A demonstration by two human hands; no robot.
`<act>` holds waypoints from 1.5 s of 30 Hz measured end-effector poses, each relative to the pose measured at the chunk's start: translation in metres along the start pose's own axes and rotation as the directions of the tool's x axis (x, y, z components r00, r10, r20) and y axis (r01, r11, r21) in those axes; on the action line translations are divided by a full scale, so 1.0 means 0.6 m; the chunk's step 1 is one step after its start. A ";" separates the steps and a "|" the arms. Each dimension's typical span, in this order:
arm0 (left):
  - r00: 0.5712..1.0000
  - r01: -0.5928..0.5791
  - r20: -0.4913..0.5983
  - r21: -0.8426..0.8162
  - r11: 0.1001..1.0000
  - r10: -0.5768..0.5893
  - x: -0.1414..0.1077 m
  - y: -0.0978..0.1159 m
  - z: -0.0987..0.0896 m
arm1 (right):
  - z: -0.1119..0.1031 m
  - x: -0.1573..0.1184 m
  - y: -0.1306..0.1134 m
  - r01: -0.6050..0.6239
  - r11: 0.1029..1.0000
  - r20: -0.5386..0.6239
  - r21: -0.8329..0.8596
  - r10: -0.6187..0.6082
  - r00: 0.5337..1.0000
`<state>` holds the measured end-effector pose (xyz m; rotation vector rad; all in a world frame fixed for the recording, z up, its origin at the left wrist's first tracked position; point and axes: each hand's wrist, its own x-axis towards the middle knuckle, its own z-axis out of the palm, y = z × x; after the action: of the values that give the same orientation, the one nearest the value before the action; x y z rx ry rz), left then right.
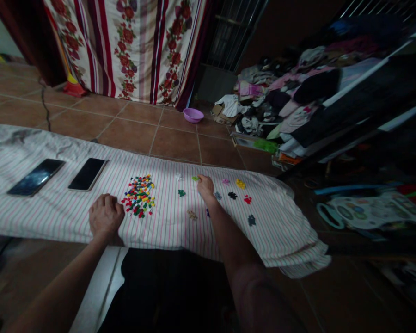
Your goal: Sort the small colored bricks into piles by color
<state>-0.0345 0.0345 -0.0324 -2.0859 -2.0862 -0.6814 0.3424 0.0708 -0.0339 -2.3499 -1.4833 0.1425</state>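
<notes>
On a striped cloth (166, 231) lies a mixed pile of small coloured pieces (139, 195), too small to name more exactly. My left hand (106, 215) rests beside its left edge, fingers curled down and whatever is under them hidden. Farther right, my right hand (205, 186) has its fingertips pinched together at a lime-green cluster (195, 178); anything between them is too small to make out. Around it sit single-colour clusters: white (179, 176), dark green (181, 193), beige (192, 214), pink (225, 181), yellow (240, 183), black (232, 195), red (247, 199) and grey (251, 220). My right forearm partly covers a blue cluster (208, 212).
Two dark-screened devices, a tablet (36, 177) and a phone (88, 174), lie left of the mixed pile. Beyond the cloth, a purple basin (193, 115) stands on the tiled floor before a floral curtain (128, 51). Heaped clothes (273, 92) fill the right background.
</notes>
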 end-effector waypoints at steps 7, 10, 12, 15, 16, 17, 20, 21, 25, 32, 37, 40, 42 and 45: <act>1.000 0.010 0.001 -0.019 1.000 -0.010 0.000 -0.002 0.004 | -0.001 -0.002 -0.001 0.002 1.000 -0.052 0.019 -0.001 0.999; 1.000 0.019 0.009 -0.029 0.999 -0.019 0.001 -0.002 0.003 | -0.001 -0.006 -0.009 0.016 0.999 -0.125 0.052 -0.009 0.992; 1.000 0.021 0.019 -0.026 0.999 -0.020 0.002 -0.001 0.002 | 0.002 -0.012 -0.022 0.076 0.992 -0.186 0.105 -0.056 0.981; 0.999 0.020 0.028 -0.019 1.000 -0.020 0.002 0.000 0.000 | 0.013 -0.026 -0.053 0.208 0.959 -0.255 0.194 -0.155 0.955; 0.999 0.020 0.027 -0.019 1.000 -0.020 0.002 0.000 0.000 | 0.017 -0.033 -0.065 0.245 0.945 -0.261 0.218 -0.185 0.947; 1.000 0.019 0.025 -0.019 1.000 -0.018 0.002 0.000 0.000 | 0.022 -0.041 -0.078 0.276 0.931 -0.258 0.239 -0.213 0.942; 1.000 0.015 0.018 -0.022 1.000 -0.014 0.002 -0.001 0.000 | 0.038 -0.067 -0.116 0.346 0.891 -0.214 0.294 -0.292 0.932; 1.000 0.015 0.019 -0.022 1.000 -0.015 0.002 -0.001 0.001 | 0.042 -0.077 -0.127 0.364 0.878 -0.197 0.312 -0.315 0.928; 1.000 0.015 0.013 -0.027 1.000 -0.014 0.002 -0.002 0.003 | 0.060 -0.118 -0.162 0.414 0.831 -0.145 0.372 -0.388 0.910; 1.000 0.004 -0.005 -0.033 0.999 -0.004 0.001 -0.004 0.005 | 0.092 -0.183 -0.198 0.424 0.791 -0.093 0.441 -0.430 0.898; 1.000 0.010 0.000 -0.044 0.999 -0.010 0.001 -0.005 0.005 | 0.100 -0.212 -0.206 0.423 0.813 -0.114 0.402 -0.414 0.903; 1.000 0.015 0.008 -0.046 0.999 -0.014 0.001 -0.004 0.003 | 0.099 -0.216 -0.206 0.422 0.812 -0.108 0.405 -0.415 0.903; 1.000 0.018 0.022 -0.050 0.999 -0.017 0.002 -0.003 0.000 | 0.098 -0.216 -0.205 0.405 0.818 -0.095 0.408 -0.403 0.910; 0.999 0.023 0.032 -0.071 0.997 -0.021 0.002 -0.002 -0.002 | 0.100 -0.214 -0.205 0.382 0.830 -0.081 0.406 -0.384 0.920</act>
<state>-0.0358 0.0351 -0.0315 -2.1268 -2.1351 -0.7416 0.1640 0.0190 -0.0602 -1.6839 -1.6989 0.3242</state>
